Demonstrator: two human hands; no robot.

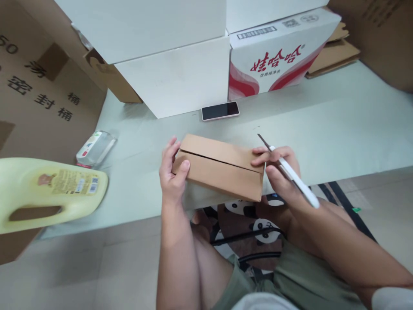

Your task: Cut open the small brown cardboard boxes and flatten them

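A small brown cardboard box (222,170) lies at the near edge of the table, its two top flaps meeting at a narrow dark seam. My left hand (173,168) grips the box's left end, thumb on top and fingers behind. In my right hand (282,165) is a white utility knife (298,183), its dark blade out and pointing up and left. Fingers of that same hand also rest on the box's right end. The blade is apart from the cardboard.
A phone (220,111) lies behind the box, before stacked white cartons (187,77). On the left are a yellow jug (80,189), a clear plastic pack (97,148) and a large carton (41,86). Folded cardboard (335,58) sits at the back right.
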